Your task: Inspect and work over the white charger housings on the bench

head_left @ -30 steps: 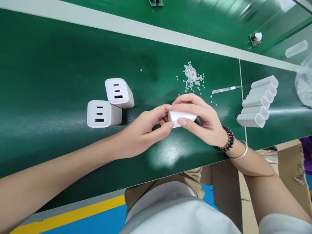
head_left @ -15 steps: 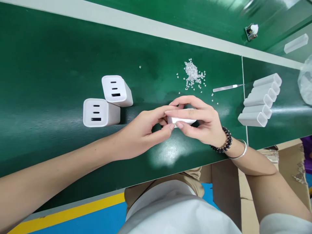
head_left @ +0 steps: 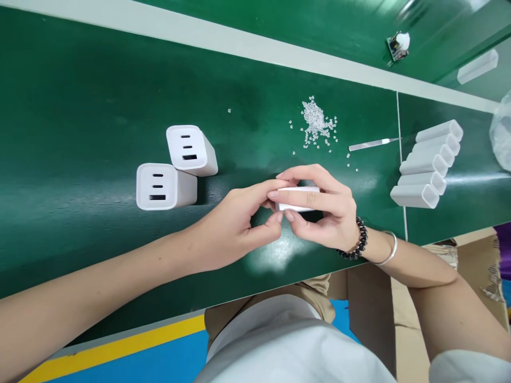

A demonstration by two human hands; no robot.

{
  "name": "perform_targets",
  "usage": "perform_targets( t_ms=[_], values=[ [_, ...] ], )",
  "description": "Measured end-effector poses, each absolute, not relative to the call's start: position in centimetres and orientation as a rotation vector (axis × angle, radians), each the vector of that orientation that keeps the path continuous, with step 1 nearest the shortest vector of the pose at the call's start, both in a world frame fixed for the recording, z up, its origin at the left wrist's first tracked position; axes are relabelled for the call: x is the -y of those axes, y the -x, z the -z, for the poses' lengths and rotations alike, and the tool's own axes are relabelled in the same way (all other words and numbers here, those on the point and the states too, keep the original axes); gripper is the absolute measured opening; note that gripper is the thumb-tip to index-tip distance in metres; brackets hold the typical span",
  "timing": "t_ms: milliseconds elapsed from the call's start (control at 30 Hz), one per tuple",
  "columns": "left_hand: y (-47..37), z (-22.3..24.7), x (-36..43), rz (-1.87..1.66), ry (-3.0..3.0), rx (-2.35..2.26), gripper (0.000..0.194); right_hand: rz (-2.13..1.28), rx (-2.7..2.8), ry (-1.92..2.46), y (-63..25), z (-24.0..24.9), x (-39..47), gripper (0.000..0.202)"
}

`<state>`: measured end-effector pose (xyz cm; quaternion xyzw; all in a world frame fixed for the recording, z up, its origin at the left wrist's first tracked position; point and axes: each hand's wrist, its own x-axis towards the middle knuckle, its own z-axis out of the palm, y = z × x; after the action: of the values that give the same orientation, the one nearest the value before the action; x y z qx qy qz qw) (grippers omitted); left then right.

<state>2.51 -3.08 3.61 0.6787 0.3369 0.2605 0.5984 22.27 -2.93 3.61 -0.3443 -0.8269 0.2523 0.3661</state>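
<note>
Between my hands is a white charger housing (head_left: 297, 207), held just above the green table. My right hand (head_left: 327, 205) is closed around it, fingers over the top and thumb at the near side. My left hand (head_left: 243, 221) pinches its left end, with some fingertips hidden behind it. To the left, two white charger housings (head_left: 186, 151) with port slots stand touching each other. Beyond my hands lies a pile of small clear pieces (head_left: 315, 119), with a few scattered around it.
Tweezers or a thin metal blade tool (head_left: 369, 144) lies right of the pile. Several white sleeves (head_left: 419, 197) lie in a row at the right, near a clear plastic bag (head_left: 501, 133). Past the pale strip (head_left: 279, 50) are a small circuit board (head_left: 398, 47) and another white sleeve (head_left: 478, 66).
Both hands and the held housing have come slightly closer to me. The housing has turned, so more of its top side shows. The circuit board beyond the strip has shifted left.
</note>
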Motion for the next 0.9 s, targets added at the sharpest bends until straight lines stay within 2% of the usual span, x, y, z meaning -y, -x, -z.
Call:
perform_targets(
  t_ms=[900],
  values=[
    [-2.78,-3.60,3.61,-0.661,-1.658,-0.880,0.030,-0.661,2.136,0.866,-21.67,-3.41,3.46,0.013]
  ],
)
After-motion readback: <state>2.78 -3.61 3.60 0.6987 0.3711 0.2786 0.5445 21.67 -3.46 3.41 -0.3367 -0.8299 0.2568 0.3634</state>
